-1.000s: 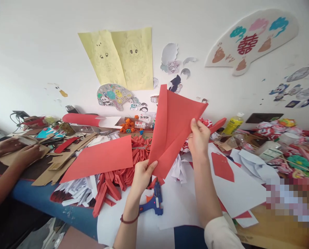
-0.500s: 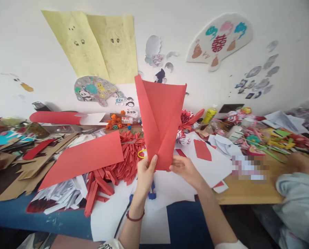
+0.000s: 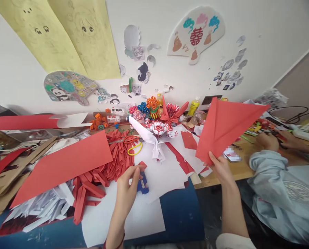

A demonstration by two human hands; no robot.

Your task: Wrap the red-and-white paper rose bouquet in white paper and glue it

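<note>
Paper (image 3: pixel 231 121), red and folded, stands up off the counter (image 3: pixel 180 204) to your right, its narrow lower corner held in your right grip (image 3: pixel 220 167), with the thumb across the front. Expect it to feel almost weightless: stiff along the folds, where layers seem doubled, but floppy and easily dented out at the wide free end. It looks matt, so it should not slide much, though a hard squeeze could leave a crease and a tug could tear an edge. The overlapped lower end is the best place to hold it; keep pressure off the broad open face. Your left grip (image 3: pixel 128 183) is pinched narrow just above the blue glue gun (image 3: pixel 143 186); a small red piece (image 3: pixel 142 165) shows at its fingertips, but you cannot tell whether it is held or lies beyond them. The glue gun's nozzle is hidden behind that hand, and the fingers behind the paper are mostly out of sight, as is its back. Your left wrist is cut off by the bottom edge, and a blocky blur (image 3: pixel 232 154) covers something beside the paper.
</note>
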